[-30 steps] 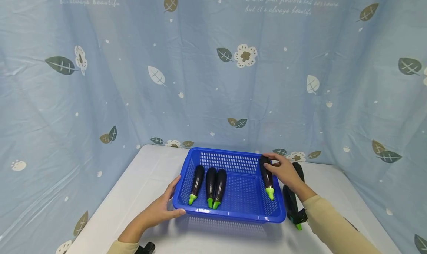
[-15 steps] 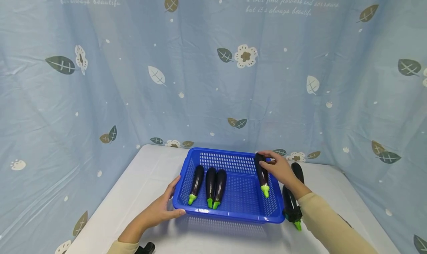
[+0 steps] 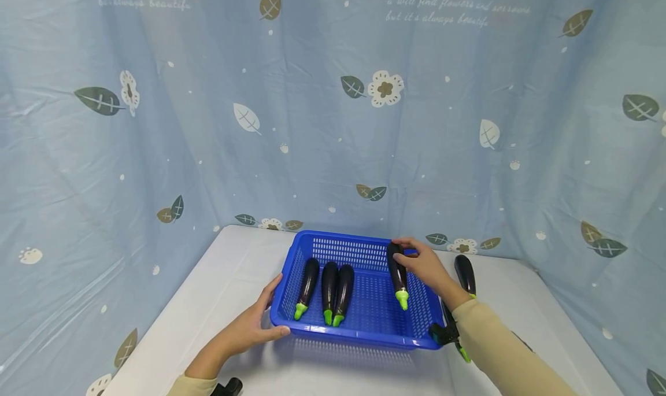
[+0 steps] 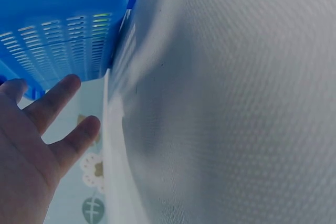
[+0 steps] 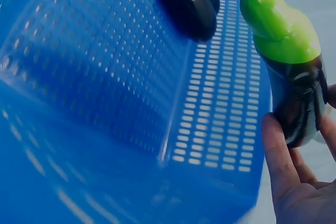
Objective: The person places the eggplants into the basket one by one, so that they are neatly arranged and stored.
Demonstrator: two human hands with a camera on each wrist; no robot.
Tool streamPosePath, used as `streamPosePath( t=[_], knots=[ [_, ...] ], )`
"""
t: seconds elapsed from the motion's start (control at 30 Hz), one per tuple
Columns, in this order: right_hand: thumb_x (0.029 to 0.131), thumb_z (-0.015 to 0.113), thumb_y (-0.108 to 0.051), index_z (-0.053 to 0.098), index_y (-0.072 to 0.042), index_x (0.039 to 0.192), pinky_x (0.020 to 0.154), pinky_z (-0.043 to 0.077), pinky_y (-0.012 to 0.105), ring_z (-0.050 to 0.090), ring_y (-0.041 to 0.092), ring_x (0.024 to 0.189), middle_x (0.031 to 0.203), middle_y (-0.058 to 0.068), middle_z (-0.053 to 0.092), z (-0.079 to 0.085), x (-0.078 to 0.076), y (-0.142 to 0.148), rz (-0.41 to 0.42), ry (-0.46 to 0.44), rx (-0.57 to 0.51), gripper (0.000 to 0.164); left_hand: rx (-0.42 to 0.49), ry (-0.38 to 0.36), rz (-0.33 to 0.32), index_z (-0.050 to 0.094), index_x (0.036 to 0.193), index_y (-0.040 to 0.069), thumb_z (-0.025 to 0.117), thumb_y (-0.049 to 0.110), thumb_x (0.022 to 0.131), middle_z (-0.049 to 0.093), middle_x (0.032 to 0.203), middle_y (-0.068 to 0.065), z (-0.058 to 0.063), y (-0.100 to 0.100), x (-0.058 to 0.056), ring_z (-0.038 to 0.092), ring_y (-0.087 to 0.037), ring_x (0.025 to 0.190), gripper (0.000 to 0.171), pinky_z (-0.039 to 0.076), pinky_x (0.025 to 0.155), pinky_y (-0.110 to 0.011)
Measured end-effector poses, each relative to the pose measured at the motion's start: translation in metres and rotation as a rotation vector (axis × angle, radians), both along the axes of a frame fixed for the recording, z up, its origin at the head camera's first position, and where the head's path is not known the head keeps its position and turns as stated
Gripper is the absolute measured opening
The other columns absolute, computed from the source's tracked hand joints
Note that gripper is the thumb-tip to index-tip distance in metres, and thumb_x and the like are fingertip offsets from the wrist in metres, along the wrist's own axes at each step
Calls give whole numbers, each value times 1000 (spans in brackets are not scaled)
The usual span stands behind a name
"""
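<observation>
Three eggplants (image 3: 329, 286) are laid in the left part of the blue basket (image 3: 364, 335). A fourth eggplant (image 3: 398, 280) is pinched by the right hand (image 3: 424, 266) over the basket's right side, not yet released. The basket's left front corner is touched by the left hand (image 3: 248, 326), fingers extended. Two more, a far eggplant (image 3: 465, 273) and a partly hidden nearer eggplant (image 3: 463, 352), are left outside on the counter (image 3: 244, 269). Work judged incomplete.

Head view high, forward and down; wrist views close; basket (image 3: 364, 333) in all
</observation>
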State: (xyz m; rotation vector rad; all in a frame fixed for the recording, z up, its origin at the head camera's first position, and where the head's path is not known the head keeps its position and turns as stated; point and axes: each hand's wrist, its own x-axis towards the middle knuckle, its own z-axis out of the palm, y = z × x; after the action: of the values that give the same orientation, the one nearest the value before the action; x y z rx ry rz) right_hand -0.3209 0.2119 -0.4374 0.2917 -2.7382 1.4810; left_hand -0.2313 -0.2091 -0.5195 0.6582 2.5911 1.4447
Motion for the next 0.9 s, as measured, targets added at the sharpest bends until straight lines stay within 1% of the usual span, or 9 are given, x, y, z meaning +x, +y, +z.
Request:
streamPosePath(
  t=[0.2, 0.4, 0.63, 0.9],
  knots=[
    [99, 67, -17, 60, -8, 139, 84, 59, 43, 60, 42, 119, 140, 26, 53, -5, -1, -11, 4, -28, -17, 42, 2, -5, 1, 1, 165, 25, 79, 33, 87, 25, 164, -22, 0, 0, 0, 33, -47, 145, 111, 26, 110, -74],
    [98, 69, -18, 62, -9, 138, 81, 60, 41, 66, 34, 110, 140, 25, 54, -7, -4, -18, 4, -42, -22, 41, -10, -3, 9, 0, 165, 25, 79, 34, 87, 25, 164, -22, 0, 1, 1, 33, -47, 145, 111, 26, 109, -74],
    [98, 68, -17, 62, -9, 138, 83, 59, 43, 66, 34, 109, 139, 24, 54, -9, -5, -24, 12, -66, -27, 41, 14, 7, -8, 1, 165, 23, 80, 32, 87, 25, 164, -21, 0, 1, 0, 33, -47, 145, 111, 26, 110, -73],
    [98, 69, -19, 63, -10, 137, 85, 59, 46, 67, 31, 108, 138, 22, 56, -14, -11, -30, 39, -81, -38, 40, 2, 14, 0, 1, 165, 24, 80, 33, 87, 25, 164, -21, -2, 0, 0, 34, -47, 145, 111, 26, 110, -74]
  ],
)
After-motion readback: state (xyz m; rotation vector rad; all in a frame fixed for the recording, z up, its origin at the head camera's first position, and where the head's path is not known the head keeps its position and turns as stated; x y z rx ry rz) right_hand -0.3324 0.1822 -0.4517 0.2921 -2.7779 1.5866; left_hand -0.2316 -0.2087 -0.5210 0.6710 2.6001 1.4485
